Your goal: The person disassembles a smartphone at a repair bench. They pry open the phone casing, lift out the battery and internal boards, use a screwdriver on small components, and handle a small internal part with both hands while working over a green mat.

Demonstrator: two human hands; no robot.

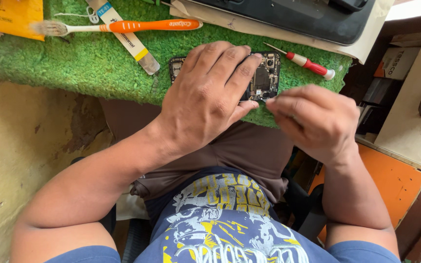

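Green turf mat (74, 63) fills the upper left and centre of the frame, laid over the counter, and on its lower edge, centre frame, sits the opened phone (264, 78) with its circuit board showing. Its long axis runs left to right, mostly buried under the left hand (205, 100).

That left hand comes in from the lower left, forearm angled up across the lap, palm down, fingers spread flat over the phone and pressing it in place: a hold-down grip, not a pinch. The right end of the phone, with the camera modules, peeks out past the fingertips.

The right hand (315, 119) sits just right of and below that exposed end, wrist bent, knuckles up, fingertips pressed together and pointing left toward the board. Something small may be pinched there; too tiny to tell. It's the nearer hand to the exposed board, and the phone lies up and left of it.

Above, an orange toothbrush (123, 27) lies across the mat at upper left; a red-handled screwdriver (308, 63) rests just right of the phone.
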